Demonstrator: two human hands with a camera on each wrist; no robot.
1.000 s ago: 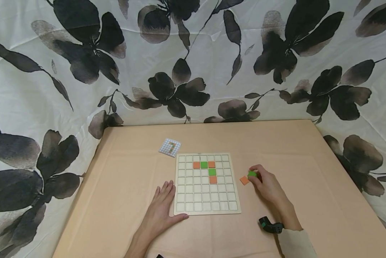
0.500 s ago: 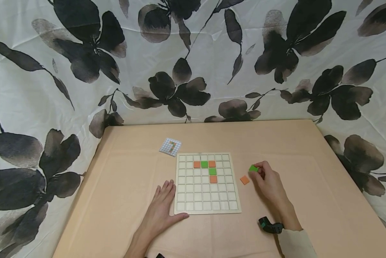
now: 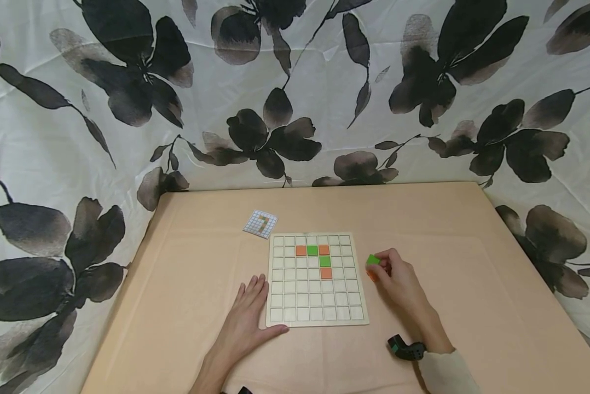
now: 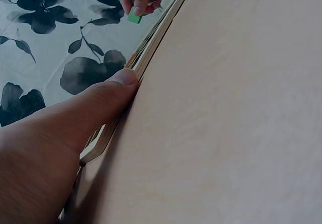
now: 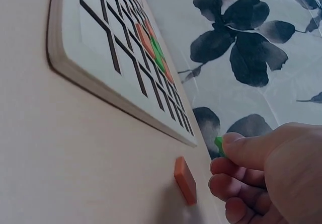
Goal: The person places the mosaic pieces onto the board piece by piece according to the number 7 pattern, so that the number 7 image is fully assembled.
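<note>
My right hand (image 3: 397, 275) pinches a green square tile (image 3: 372, 260) between thumb and fingers, raised just right of the grid board (image 3: 295, 314). Under that hand an orange tile (image 5: 185, 180) lies on the table, mostly covered in the head view. Along the board's lower left corner rests my left hand (image 3: 246, 316), fingers extended, its thumb (image 4: 118, 83) touching the front edge. Set in the board's upper cells are orange tiles, one of them (image 3: 326, 273) lowest, and green tiles, one (image 3: 312, 250) in the top coloured row.
A small card (image 3: 260, 224) with a printed coloured grid lies behind the board's upper left corner. The light wooden-toned table (image 3: 177, 246) ends at a floral cloth (image 3: 295, 109) behind. A dark device (image 3: 406, 348) sits at my right wrist.
The right hand first lifts the green tile away from the orange one, up and to the right, then brings it left towards the board. My left hand stays put.
</note>
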